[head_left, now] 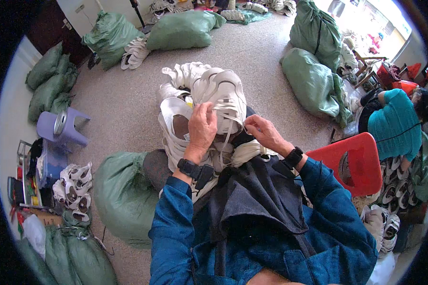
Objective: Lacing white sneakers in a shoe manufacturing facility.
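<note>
A white shoe upper (223, 88) with loose white laces (227, 117) is in front of me, above my lap. My left hand (203, 126) is closed at its left edge, fingertips by the lace holes. On the other side my right hand (267, 133) pinches thumb and forefinger together at the right edge, where a lace end seems to be; the exact grip is too small to see. More white uppers (176, 118) are stacked to the left and behind. A bundle of white laces (253, 153) lies on my dark apron (261, 199), below the right hand.
Green sacks (123, 199) stand at my left, with others along the walls. A purple stool (64, 126) is at the left. To the right are a red plastic chair (349, 164) and a person in a teal shirt (395, 124), bending beside piles of shoe uppers (399, 190).
</note>
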Demonstrator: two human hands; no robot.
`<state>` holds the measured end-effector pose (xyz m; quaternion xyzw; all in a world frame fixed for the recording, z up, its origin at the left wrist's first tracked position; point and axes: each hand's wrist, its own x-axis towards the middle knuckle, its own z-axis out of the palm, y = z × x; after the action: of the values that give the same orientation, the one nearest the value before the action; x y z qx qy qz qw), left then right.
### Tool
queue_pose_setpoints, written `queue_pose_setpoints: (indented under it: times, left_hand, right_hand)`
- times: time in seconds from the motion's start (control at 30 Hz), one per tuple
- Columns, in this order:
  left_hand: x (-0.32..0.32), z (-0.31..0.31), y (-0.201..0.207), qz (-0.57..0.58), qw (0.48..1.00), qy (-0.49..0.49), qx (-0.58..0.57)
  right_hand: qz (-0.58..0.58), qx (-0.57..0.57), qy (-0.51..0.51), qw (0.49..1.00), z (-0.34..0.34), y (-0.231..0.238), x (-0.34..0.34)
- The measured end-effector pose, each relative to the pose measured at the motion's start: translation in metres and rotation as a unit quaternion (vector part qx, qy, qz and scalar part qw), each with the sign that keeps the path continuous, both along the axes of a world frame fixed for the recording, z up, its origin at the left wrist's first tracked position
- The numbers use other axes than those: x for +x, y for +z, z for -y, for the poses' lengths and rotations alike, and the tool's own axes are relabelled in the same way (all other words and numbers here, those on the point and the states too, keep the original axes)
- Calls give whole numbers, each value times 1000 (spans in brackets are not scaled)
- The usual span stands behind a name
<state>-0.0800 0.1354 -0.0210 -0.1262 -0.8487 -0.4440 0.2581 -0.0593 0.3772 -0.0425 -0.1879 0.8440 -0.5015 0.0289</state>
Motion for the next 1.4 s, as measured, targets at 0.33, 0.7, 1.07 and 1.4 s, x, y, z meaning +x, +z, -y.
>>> queue_pose_setpoints:
  times: [0.33, 0.7, 1.07, 1.4]
  left_hand:
    - [2, 14, 24, 18, 984, -121, -127]
    - [-14, 19, 30, 23, 957, -195, -214]
    - [-35, 38, 31, 35, 953, -232, -193]
    - [-31, 5, 10, -73, 975, -52, -202]
  right_hand:
    - [-128, -9, -56, 990, 21, 20, -9]
    - [-188, 8, -83, 979, 42, 20, -12]
    - [-254, 49, -60, 964, 47, 33, -27]
    - [-240, 75, -25, 968, 49, 28, -44]
